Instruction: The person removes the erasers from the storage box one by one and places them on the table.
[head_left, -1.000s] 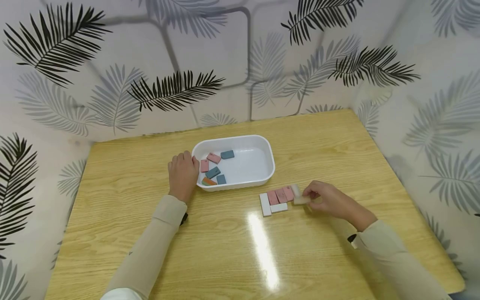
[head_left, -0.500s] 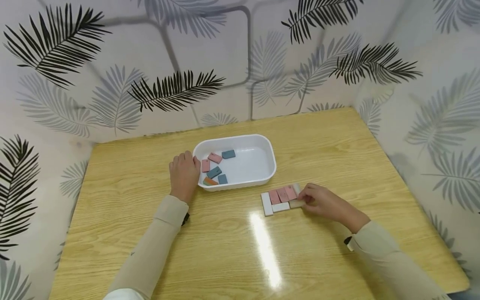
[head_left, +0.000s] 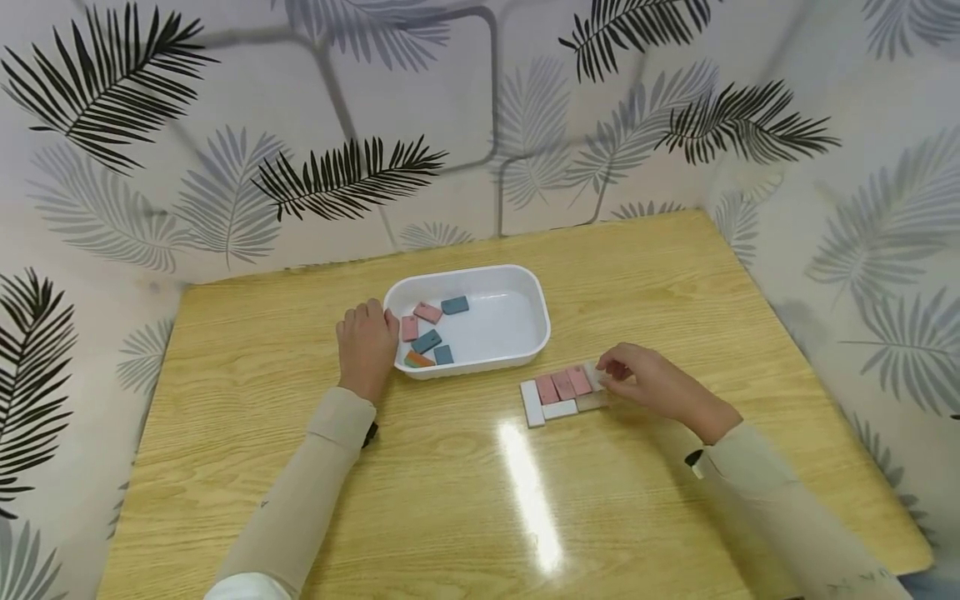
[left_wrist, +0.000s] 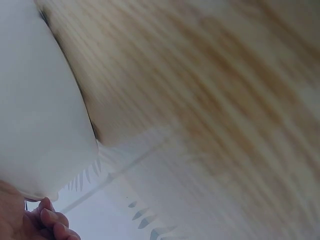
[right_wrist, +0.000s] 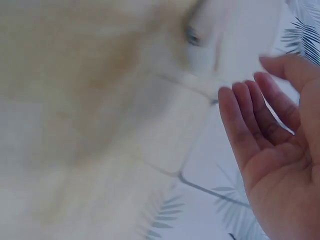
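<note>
My left hand (head_left: pixel 367 348) holds the left rim of a white plastic tray (head_left: pixel 546 321); in the left wrist view its fingers (left_wrist: pixel 52 220) curl at the tray's edge. On the table, right of the tray's front, lie small flat blocks that look like erasers: a row of pink blocks (head_left: pixel 563 386), a white block (head_left: pixel 532 404) at the left end, another white block (head_left: pixel 559 409) below. A pale block (head_left: pixel 592 401) and a further white one (head_left: pixel 593 375) close the right side. Beside these is my right hand (head_left: pixel 656 385); in the right wrist view its thumb and fingers are parted around nothing.
Inside the tray, on its left side, lie pink blocks (head_left: pixel 427 312), blue-grey blocks (head_left: pixel 427 341) and an orange-and-green block (head_left: pixel 419 359). The wooden table (head_left: pixel 450 492) ends at a leaf-patterned cloth (head_left: pixel 465 200) behind and at the sides.
My right hand has slid the pale block left against the white one below the pink row, let it go and moved up slightly. My left hand has stayed at the tray.
</note>
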